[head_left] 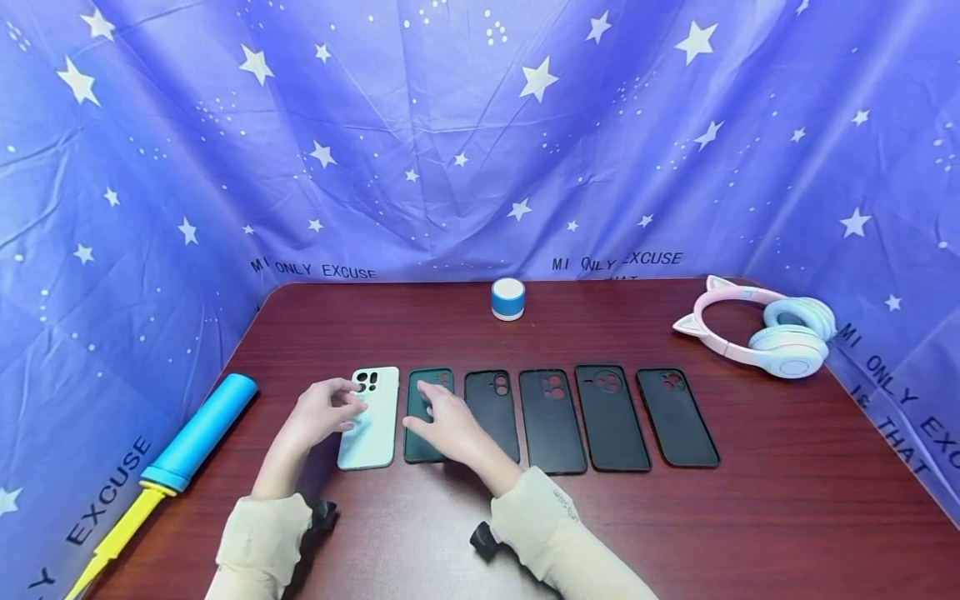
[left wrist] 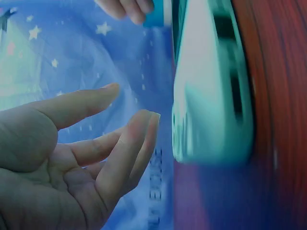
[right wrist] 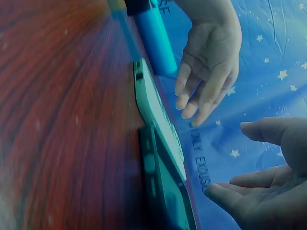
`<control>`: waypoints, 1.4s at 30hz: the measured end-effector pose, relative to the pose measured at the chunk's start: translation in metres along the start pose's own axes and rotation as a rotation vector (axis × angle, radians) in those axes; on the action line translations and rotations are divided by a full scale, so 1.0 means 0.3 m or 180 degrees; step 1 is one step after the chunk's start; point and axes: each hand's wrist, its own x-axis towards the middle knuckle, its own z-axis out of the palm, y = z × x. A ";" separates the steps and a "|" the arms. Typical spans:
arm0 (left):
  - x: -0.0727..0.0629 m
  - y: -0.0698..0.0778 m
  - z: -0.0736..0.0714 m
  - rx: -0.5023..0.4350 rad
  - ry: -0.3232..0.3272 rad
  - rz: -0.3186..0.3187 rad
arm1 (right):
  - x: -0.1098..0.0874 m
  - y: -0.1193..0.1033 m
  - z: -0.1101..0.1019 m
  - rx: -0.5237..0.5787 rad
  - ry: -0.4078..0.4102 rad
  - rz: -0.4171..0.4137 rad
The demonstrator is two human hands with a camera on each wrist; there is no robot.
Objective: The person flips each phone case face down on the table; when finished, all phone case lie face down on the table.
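A pale mint phone case [head_left: 371, 433] lies at the left end of a row of cases on the table. My left hand [head_left: 324, 412] hovers by its left side, thumb and fingers apart and holding nothing; the left wrist view shows a gap between those fingers and the pale case [left wrist: 206, 96]. Beside it lies a dark green phone case [head_left: 420, 450], partly covered in the head view by my right hand [head_left: 450, 425]. That hand is also empty, its fingers loosely bent above the green case [right wrist: 165, 191].
To the right lie several black phone cases, the nearest one [head_left: 491, 417] partly behind the right hand. A blue and yellow hand pump [head_left: 202, 433] rests at the left edge. A small blue-and-white cylinder [head_left: 508, 300] stands at the back, and cat-ear headphones [head_left: 787, 350] lie back right.
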 end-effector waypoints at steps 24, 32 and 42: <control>0.039 0.100 0.148 0.0366 -0.0318 0.0290 | -0.020 0.076 -0.034 -0.0302 0.0144 0.0237; 0.042 0.111 0.150 0.0395 -0.0426 0.0367 | -0.017 0.076 -0.032 -0.0308 0.0117 0.0271; 0.044 0.105 0.153 0.0198 -0.0382 0.0339 | -0.018 0.081 -0.034 -0.0360 0.0175 0.0231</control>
